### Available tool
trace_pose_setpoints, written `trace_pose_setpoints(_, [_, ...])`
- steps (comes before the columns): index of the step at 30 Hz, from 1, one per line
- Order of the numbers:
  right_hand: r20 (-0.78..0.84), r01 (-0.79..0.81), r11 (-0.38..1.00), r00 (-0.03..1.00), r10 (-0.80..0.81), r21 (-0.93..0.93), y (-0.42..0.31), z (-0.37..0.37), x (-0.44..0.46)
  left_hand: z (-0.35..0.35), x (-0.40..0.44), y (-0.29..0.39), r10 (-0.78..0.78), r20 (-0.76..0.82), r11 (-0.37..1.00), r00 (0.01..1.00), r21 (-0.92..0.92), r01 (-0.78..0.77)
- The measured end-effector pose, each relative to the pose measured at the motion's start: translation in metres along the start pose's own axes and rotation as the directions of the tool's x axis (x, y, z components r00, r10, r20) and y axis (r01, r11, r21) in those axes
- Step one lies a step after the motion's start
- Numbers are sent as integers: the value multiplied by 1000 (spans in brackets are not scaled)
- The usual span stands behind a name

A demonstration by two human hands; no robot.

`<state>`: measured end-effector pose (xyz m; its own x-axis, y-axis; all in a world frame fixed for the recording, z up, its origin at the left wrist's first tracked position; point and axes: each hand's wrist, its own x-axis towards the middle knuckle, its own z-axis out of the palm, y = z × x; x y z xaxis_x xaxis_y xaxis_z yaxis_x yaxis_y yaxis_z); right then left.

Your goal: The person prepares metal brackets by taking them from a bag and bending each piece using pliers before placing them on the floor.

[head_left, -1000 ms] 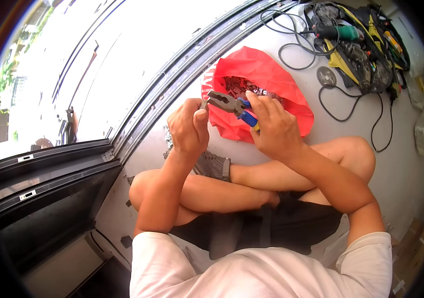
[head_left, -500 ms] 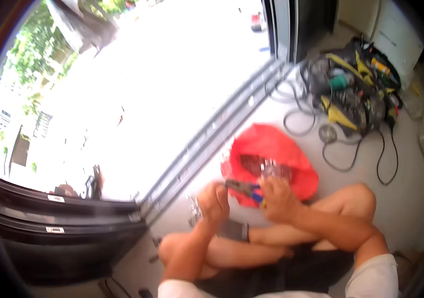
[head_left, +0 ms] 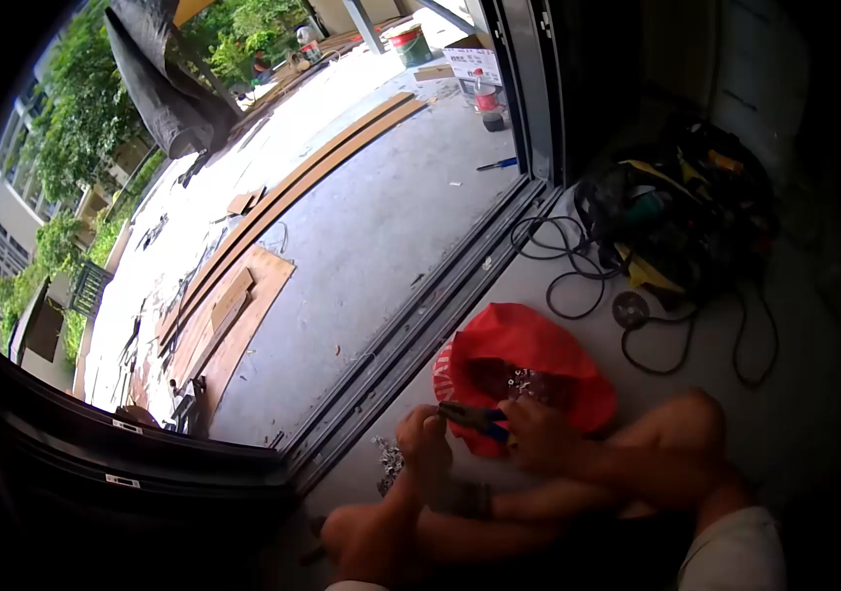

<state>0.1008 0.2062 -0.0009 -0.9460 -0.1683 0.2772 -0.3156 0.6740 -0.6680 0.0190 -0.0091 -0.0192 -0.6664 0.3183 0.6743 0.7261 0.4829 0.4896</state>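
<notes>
My right hand (head_left: pixel 541 435) is closed around the blue handles of a pair of pliers (head_left: pixel 468 415). Their jaws point left and meet the fingertips of my left hand (head_left: pixel 424 439). The left fingers are pinched together at the jaw tip; whatever small piece they grip is too small to make out. Just beyond the hands a red bag (head_left: pixel 549 342) lies open on the floor, with small shiny metal parts (head_left: pixel 523 380) in it. A loose pile of small metal pieces (head_left: pixel 389 463) sits on the floor left of my left hand.
A black and yellow tool bag (head_left: pixel 652 274) stands at the right, with a black cable (head_left: pixel 578 313) and a round disc (head_left: pixel 629 309) beside it. The sliding door track (head_left: pixel 396 360) runs diagonally past the red bag. Outside lie long wooden planks (head_left: pixel 322 169) and a bottle (head_left: pixel 485 97).
The view has tilted up, so hands and red bag appear lower. The outdoors, washed out before, shows clearly while the inside has darkened. The pliers remain at my left fingertips.
</notes>
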Motion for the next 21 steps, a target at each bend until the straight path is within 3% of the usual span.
trace_pose_setpoints(3, [24,92,990,996,-90,-108,2,-5,6,-7,2,4,-17,30,999,999,-43,19])
trace_pose_setpoints(7, [-18,30,999,999,-30,16,-1,-7,7,-2,4,-1,-41,-40,991,998,-129,35])
trace_pose_setpoints(10, [-71,-5,998,997,9,56,7,5,3,0,7,1,-42,-59,994,997,-99,36])
trace_pose_setpoints(14, [3,-19,992,1000,19,125,1,-2,8,-3,5,-2,-21,-58,998,998,-62,17])
trace_pose_setpoints(18, [-18,25,999,1000,-25,35,10,7,14,-1,8,-4,-7,-79,998,997,-69,1])
trace_pose_setpoints(21, [-3,-27,997,1000,27,70,11,12,11,-3,11,-1,4,-96,999,995,-36,-7])
